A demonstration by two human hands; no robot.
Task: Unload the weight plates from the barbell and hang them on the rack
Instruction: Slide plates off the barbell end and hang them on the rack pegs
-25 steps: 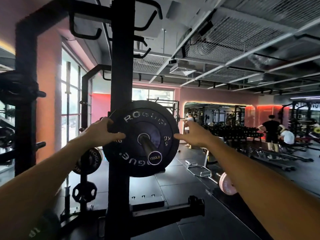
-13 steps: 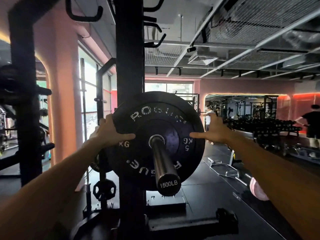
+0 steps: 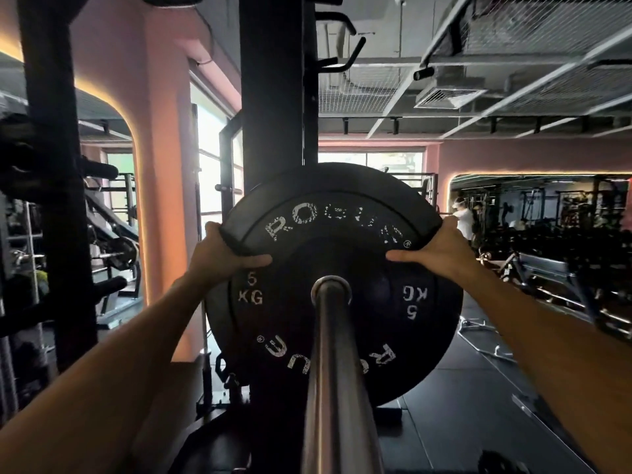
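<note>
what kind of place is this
A gym, almost certainly: a black 5 kg weight plate sits on a barbell sleeve beside a rack upright, with more training machines in the room behind.

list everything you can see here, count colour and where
weight plate: one, black, white lettering, 5 kg, on the bar, centre
barbell sleeve: one, steel, through the plate's hole toward the camera
rack upright: one, black, behind the plate
storage pegs: two, black, on a left rack post
person in white: one, far right background
left hand: grips the plate's upper left rim
right hand: grips the plate's upper right rim
</note>
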